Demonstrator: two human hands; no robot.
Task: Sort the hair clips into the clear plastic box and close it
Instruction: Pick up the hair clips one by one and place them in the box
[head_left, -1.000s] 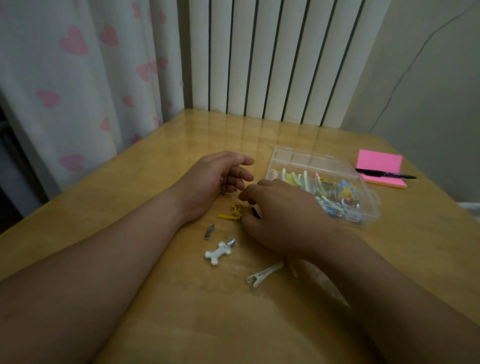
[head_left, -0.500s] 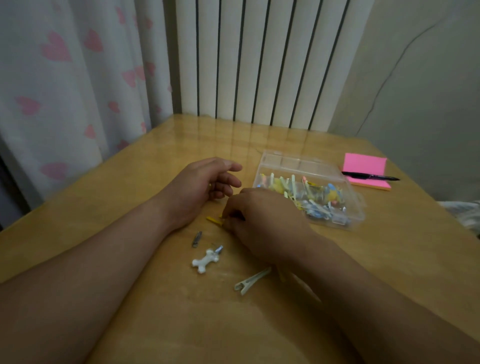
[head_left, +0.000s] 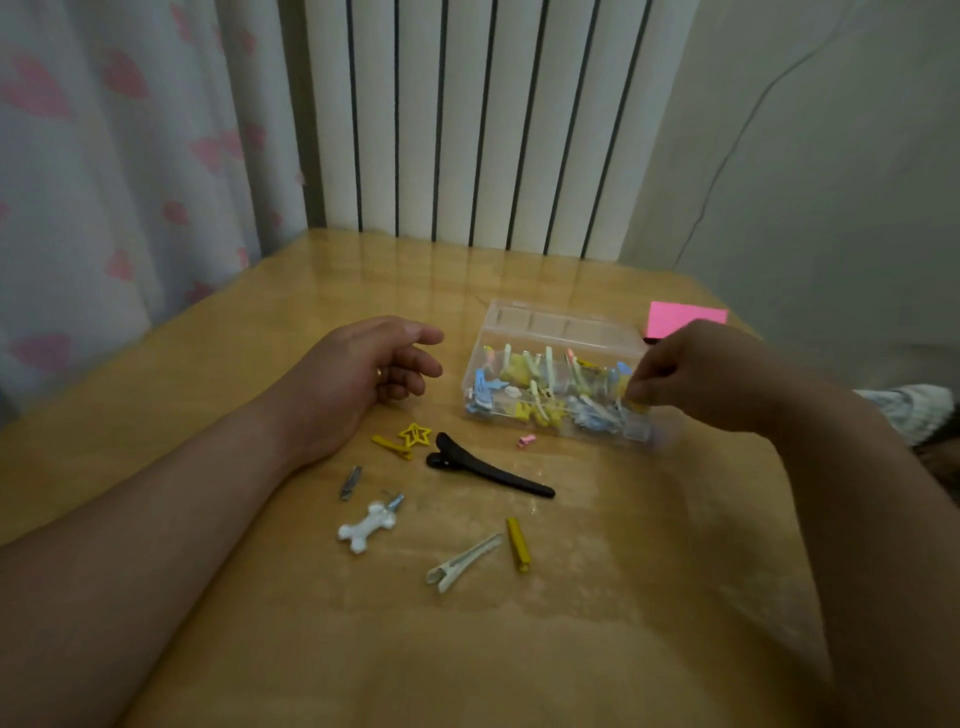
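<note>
Our right hand (head_left: 696, 374) has lifted over the box (head_left: 561, 325), pinching a yellow clip (head_left: 640, 406); our left hand (head_left: 358, 374) stays resting, loosely open.

No text or label is legible anywhere; the pink notepad (head_left: 685, 319) looks blank, though dim.

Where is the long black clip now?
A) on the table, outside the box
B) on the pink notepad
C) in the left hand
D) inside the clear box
A: the black clip lies flat on the table, just in front of the box.
</note>
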